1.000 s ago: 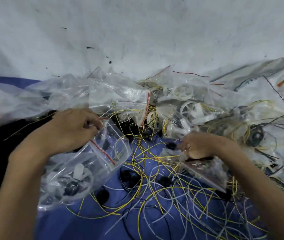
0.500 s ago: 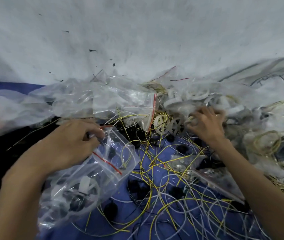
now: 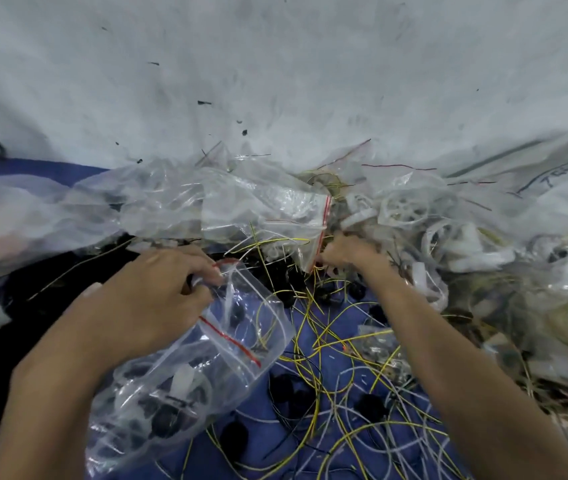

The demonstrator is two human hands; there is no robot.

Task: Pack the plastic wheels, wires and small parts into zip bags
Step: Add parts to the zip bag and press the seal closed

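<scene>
The left hand [image 3: 157, 299] pinches the zip bag [image 3: 206, 368] open by its mouth, near the blue cloth's [image 3: 251, 441] left edge. The right hand [image 3: 348, 258] is curled among the white plastic wheels [image 3: 403, 209] at the far edge; whether it grips one, I can't tell. It would do best to lift a wheel clear of the yellow wires [image 3: 286, 239].

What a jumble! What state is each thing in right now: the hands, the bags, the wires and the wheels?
Zip bag, mouth held open, partly filled with parts.
Left hand, grips that bag's mouth.
Right hand, fingers curled in the heap; whether it holds anything, cannot tell.
Spare bags, crumpled, heaped at the back.
Wires, loose and tangled.
White wheels, piled at the right.
</scene>
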